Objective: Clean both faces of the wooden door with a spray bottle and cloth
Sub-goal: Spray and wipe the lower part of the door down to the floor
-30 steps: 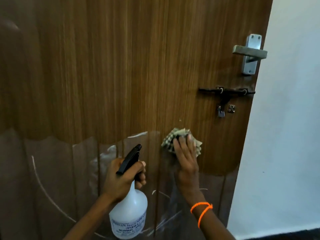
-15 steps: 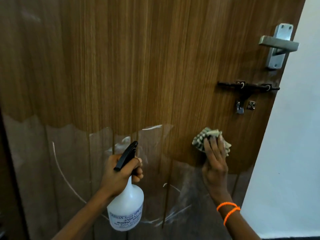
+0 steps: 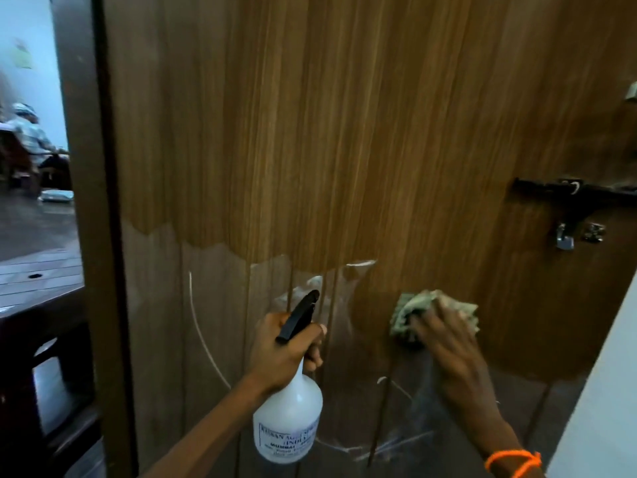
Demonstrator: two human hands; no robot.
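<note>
My left grip (image 3: 282,353) wraps the spray bottle (image 3: 287,422) — upright, nozzle toward one o'clock, label blurred; my right grip (image 3: 448,343), fingers flat, presses the checked cloth (image 3: 410,305) on the wooden door (image 3: 344,132).

Black latch bolt (image 3: 568,194) near white wall (image 3: 599,391).

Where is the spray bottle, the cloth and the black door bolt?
spray bottle (image 3: 287,422): head view, on its white body.
cloth (image 3: 413,305): head view, on the bunched fabric above the fingers.
black door bolt (image 3: 565,196): head view, on the dark bar.
</note>
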